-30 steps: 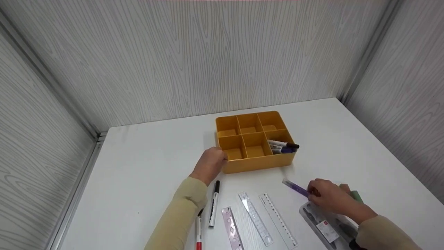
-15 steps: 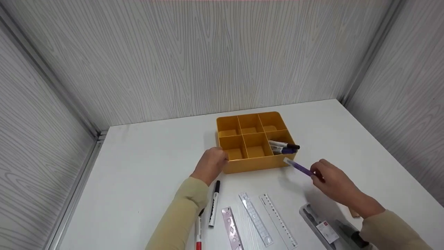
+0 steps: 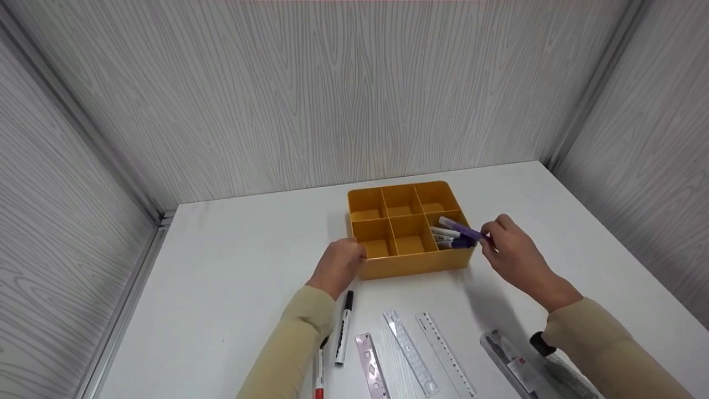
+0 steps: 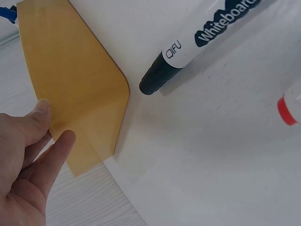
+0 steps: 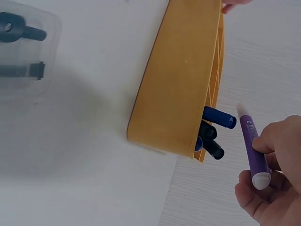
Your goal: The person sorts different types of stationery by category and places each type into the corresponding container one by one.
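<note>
A yellow storage box [image 3: 415, 266] with six compartments stands on the white table. My left hand [image 3: 338, 266] pinches its near left rim between thumb and fingers, seen closely in the left wrist view [image 4: 35, 155]. My right hand [image 3: 516, 259] holds a purple pen [image 5: 255, 153] by its rear part, thumb against the fingers. The pen slants above the near right compartment, its clear-capped end pointing left and away. In that compartment several markers [image 5: 219, 117] with blue and black caps lie tilted, their capped ends sticking out over the rim.
A black-capped whiteboard marker [image 3: 343, 330] lies in front of the box, near a red-ended marker [image 3: 319, 382] partly behind the left sleeve. Three rulers, one a pink ruler [image 3: 371, 363], lie to the right. A clear compass case [image 3: 512, 363] is partly under the right forearm.
My right hand has lifted the purple pen off the table beside the clear case and carried it up and away to the box's right compartment. The left hand has stayed on the rim.
</note>
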Tool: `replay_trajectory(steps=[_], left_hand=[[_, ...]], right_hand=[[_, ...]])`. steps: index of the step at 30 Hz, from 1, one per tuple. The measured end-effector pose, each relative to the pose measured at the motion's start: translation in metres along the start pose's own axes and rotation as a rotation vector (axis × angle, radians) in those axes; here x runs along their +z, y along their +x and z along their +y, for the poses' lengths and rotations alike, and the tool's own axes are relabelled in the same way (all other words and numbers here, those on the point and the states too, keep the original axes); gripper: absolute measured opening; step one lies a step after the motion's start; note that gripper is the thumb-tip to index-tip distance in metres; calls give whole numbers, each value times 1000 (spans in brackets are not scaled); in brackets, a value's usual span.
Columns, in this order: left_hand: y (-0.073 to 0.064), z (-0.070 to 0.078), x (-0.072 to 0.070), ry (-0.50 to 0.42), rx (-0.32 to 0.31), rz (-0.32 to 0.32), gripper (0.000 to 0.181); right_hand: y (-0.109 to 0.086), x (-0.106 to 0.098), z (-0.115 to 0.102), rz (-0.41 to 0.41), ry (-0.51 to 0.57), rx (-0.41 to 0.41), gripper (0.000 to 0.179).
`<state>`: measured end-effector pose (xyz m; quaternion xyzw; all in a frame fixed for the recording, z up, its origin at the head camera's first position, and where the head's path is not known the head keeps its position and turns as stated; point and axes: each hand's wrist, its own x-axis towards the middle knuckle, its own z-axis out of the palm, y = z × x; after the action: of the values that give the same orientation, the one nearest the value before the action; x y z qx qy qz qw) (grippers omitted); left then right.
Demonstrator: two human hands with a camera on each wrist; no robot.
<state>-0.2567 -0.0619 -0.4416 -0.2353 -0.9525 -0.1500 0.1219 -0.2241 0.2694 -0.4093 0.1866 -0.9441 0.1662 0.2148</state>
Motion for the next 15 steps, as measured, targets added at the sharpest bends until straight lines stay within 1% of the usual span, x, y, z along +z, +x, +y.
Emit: replay_trajectory(steps=[2,4,10,15], left_hand=[[0,0,1,-13,1,-1,8],[-1,0,1,-25,-3,-8,7],[0,0,0,-24,-20,-21,8],[-1,0,-1,-20,-29,-21,9]], right_hand=[[5,4,-2,10,-2,-2,11],[9,7,-4,-2,0,8,11],[21,13,-9,-88,14,72,10],[28,20,-10,-129,13,101,12]])
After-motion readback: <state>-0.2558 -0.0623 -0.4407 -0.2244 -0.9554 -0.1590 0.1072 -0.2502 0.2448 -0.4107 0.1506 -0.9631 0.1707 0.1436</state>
